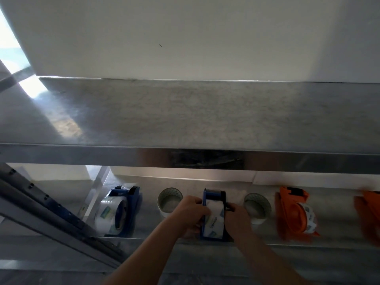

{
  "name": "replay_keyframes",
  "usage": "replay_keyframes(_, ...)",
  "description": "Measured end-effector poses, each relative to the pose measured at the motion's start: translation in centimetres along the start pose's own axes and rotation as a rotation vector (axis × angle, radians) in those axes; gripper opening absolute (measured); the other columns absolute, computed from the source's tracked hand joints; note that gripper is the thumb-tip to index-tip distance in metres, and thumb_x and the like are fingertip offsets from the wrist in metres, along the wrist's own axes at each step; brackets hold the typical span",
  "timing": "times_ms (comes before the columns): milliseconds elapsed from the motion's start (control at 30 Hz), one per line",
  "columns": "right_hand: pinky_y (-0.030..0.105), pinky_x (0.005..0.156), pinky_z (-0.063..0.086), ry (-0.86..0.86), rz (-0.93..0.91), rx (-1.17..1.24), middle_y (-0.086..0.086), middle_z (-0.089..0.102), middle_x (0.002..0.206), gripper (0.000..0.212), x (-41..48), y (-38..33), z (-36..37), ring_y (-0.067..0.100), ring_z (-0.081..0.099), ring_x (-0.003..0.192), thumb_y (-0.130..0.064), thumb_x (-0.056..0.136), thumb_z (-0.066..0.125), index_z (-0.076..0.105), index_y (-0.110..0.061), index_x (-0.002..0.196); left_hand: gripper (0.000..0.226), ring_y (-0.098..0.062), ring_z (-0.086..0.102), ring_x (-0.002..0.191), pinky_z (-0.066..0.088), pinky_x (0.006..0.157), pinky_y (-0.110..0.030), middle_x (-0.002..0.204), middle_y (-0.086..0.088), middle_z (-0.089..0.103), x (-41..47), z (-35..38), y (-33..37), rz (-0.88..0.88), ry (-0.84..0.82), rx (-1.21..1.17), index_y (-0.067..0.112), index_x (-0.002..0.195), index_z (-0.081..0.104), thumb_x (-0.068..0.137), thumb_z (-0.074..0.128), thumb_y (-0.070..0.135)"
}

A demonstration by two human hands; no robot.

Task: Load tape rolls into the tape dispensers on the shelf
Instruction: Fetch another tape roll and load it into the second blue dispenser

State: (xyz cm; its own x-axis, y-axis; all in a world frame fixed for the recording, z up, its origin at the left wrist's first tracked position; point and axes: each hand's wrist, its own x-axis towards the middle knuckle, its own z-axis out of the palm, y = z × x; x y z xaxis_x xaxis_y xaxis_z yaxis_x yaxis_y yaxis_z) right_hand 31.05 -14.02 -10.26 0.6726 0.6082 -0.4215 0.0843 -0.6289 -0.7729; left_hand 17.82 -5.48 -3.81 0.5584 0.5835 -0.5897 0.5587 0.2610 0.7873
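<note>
Head view: left hand (190, 214) and right hand (236, 220), grip around blue plastic dispenser (213, 195), glossy roll (213, 218)

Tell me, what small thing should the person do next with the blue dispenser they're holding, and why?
Probably feed the tape's free end toward the far end of the blue dispenser. The tape roll already sits inside it, with the left hand and right hand gripping its sides, so seating looks done; whether the end is already fed, I cannot tell.
</note>
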Motion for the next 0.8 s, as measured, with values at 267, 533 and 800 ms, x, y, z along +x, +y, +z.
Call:
replay_keyframes(267, 0.016, 0.05, 0.044, 0.056, 0.005, 0.079, 0.007, 0.062, 0.104, 0.026, -1.0, -1.0, -0.3, 0.013, 0.06, 0.075, -0.009, 0.098, 0.045, 0.059, -0.008, 0.12, 0.017, -0.023, 0.073, 0.085, 0.061, 0.069, -0.034, 0.094, -0.013, 0.074, -1.0, 0.0, 0.7, 0.011, 0.016, -0.003, 0.005, 0.102, 0.067, 0.088, 0.062, 0.012)
replay_keyframes(533, 0.019, 0.059, 0.045, 0.141, -0.038, 0.124, 0.004, 0.058, 0.104, 0.019, -2.0, -1.5, -0.9, 0.008, 0.055, 0.079, -0.009, 0.098, 0.045, 0.055, -0.017, 0.112, 0.016, -0.019, 0.07, 0.089, 0.057, 0.062, -0.026, 0.1, -0.008, 0.071, -1.8, -0.4, 1.2, 0.012, 0.02, 0.015, 0.006, 0.102, 0.064, 0.089, 0.063, 0.015)
replay_keyframes(800, 0.019, 0.069, 0.047, 0.223, -0.16, 0.201, -0.006, 0.057, 0.095, 0.015, -3.6, -3.3, -1.6, 0.006, 0.057, 0.084, -0.02, 0.099, 0.048, 0.058, -0.022, 0.11, 0.017, -0.004, 0.057, 0.074, 0.045, 0.057, -0.021, 0.084, 0.008, 0.059, -3.4, -0.4, 2.4, 0.109, 0.087, -0.045, 0.025, 0.084, 0.055, 0.098, 0.052, 0.037)
